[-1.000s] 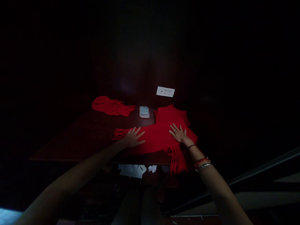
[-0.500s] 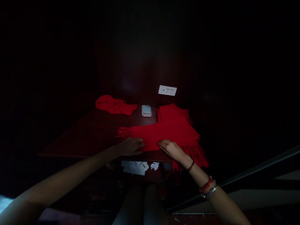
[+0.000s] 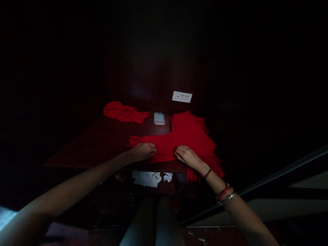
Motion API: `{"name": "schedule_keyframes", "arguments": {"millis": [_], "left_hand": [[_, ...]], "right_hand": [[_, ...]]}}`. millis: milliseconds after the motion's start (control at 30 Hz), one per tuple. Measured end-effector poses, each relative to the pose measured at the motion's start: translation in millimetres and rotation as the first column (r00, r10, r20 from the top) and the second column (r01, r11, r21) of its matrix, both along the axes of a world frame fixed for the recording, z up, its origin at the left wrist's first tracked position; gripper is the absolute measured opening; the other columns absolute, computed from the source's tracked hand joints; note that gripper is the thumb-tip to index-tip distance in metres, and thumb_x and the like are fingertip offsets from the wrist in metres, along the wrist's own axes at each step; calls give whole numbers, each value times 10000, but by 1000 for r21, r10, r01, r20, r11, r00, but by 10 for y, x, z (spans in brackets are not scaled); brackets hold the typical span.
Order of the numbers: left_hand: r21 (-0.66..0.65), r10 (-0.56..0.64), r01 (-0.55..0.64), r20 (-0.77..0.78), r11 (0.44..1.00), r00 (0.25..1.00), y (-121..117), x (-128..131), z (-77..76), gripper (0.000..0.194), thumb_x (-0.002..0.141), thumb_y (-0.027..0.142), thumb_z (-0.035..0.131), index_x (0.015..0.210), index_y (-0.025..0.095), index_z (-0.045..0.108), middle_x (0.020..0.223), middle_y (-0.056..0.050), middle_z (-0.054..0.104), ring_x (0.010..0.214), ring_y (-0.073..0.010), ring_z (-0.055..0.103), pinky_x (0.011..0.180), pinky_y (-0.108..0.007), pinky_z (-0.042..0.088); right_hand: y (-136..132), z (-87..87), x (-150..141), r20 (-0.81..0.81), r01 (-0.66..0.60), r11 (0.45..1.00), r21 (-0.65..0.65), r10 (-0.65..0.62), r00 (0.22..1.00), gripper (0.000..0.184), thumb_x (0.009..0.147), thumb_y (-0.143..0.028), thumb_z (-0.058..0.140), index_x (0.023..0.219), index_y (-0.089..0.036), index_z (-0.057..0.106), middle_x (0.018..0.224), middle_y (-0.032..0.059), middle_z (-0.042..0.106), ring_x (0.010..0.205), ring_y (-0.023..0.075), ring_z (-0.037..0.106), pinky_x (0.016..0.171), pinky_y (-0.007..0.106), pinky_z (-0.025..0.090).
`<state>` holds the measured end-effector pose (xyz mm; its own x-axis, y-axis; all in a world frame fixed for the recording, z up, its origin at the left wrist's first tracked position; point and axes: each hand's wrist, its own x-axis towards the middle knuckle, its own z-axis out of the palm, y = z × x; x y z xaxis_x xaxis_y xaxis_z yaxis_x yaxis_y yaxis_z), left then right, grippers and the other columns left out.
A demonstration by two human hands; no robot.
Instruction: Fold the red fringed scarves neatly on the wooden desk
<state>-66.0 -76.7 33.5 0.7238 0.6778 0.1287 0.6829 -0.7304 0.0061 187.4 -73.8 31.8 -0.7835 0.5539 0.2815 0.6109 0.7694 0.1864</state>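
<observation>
A red fringed scarf (image 3: pixel 167 141) lies folded across the front of the dark table (image 3: pixel 84 147), with one fringe at its left end and another hanging over the front edge at the right. My left hand (image 3: pixel 144 151) has its fingers curled closed on the scarf's near edge, left of the middle. Farther right, my right hand (image 3: pixel 188 157) pinches the same cloth, its fingers bent together. A second folded red cloth (image 3: pixel 188 119) lies behind the scarf at the right, partly covered by it.
A bunched red cloth (image 3: pixel 123 112) lies at the table's back left. Near the back stands out a lit phone (image 3: pixel 159 118), below a white wall socket (image 3: pixel 182 96). Under the tabletop, papers (image 3: pixel 145 179) and a white object (image 3: pixel 156 177) rest on a shelf.
My hands went from lying flat and spread on the scarf to closing on its near edge, the right one moving left and nearer. More fringe now shows at the right.
</observation>
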Motion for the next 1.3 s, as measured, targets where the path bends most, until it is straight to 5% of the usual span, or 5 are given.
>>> {"name": "schedule_keyframes", "arguments": {"millis": [300, 433, 600, 767, 1300], "left_hand": [[31, -65, 67, -55, 997, 996, -227, 81, -109, 232, 821, 325, 390, 885, 163, 543, 964, -56, 546, 842, -151, 525, 723, -251, 400], [94, -23, 38, -161, 995, 987, -199, 89, -93, 212, 800, 170, 387, 967, 160, 518, 994, -79, 542, 859, -171, 533, 684, -260, 418], [154, 41, -10, -201, 988, 979, -160, 138, -131, 346, 751, 66, 386, 1069, 178, 460, 988, -85, 549, 876, -191, 533, 680, -289, 428], [227, 195, -165, -114, 960, 974, -176, 355, -173, 245, 775, 207, 433, 1007, 159, 491, 1025, -113, 526, 894, -233, 522, 689, -333, 432], [192, 167, -142, -117, 971, 979, -275, 358, -216, 268, 790, 50, 396, 998, 173, 513, 1089, -90, 517, 1018, -192, 476, 765, -294, 443]], "right_hand": [[-23, -102, 110, 96, -89, 993, -79, 96, 991, 183, 822, -184, 386, 899, -141, 547, 910, 76, 572, 887, 149, 509, 808, 292, 382], [5, -61, 160, 99, -89, 993, -79, 97, 990, 258, 783, -185, 456, 1030, -133, 508, 1011, 87, 555, 964, 165, 482, 840, 300, 368], [43, -137, 130, 157, -33, 999, 23, 29, 987, 211, 800, -138, 423, 971, -123, 546, 909, 94, 584, 881, 163, 507, 814, 312, 361], [61, -207, 78, 75, 58, 995, 83, -65, 995, 179, 825, -177, 402, 885, -152, 569, 790, 56, 583, 750, 141, 512, 716, 269, 372], [-36, -146, 210, 120, 146, 969, 198, -171, 978, 184, 801, -129, 433, 932, -150, 559, 866, 71, 580, 793, 177, 498, 702, 283, 375]]}}
